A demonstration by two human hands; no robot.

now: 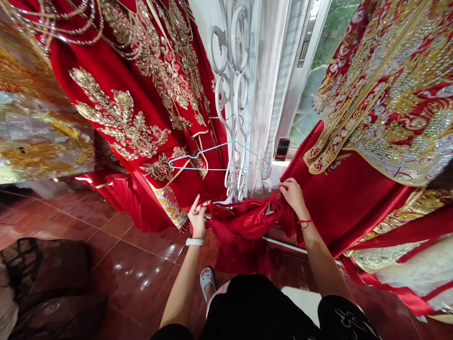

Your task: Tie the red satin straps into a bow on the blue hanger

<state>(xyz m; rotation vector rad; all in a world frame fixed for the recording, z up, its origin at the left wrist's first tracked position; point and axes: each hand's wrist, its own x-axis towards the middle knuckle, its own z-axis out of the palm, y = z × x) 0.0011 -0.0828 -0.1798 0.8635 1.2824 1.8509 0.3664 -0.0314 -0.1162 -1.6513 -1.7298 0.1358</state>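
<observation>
A plain red satin garment [244, 226] hangs slack between my two hands, low in front of me. My left hand [197, 218] pinches its left end, fingers closed on the cloth near a thin red strap. My right hand [293, 194] grips the right end, fingers closed around the fabric and a red strap. A light blue wire hanger [215, 160] hangs just above the garment, hooked on a white scrollwork metal stand [233, 94]. A white band sits on my left wrist, a red string on my right.
Red gowns with gold embroidery hang on the left [141, 94] and right [382, 108]. A white curtain and a window [311, 71] lie behind the stand. Dark bags [46, 283] rest on the glossy red tile floor [134, 264] at lower left. My slippered foot shows below.
</observation>
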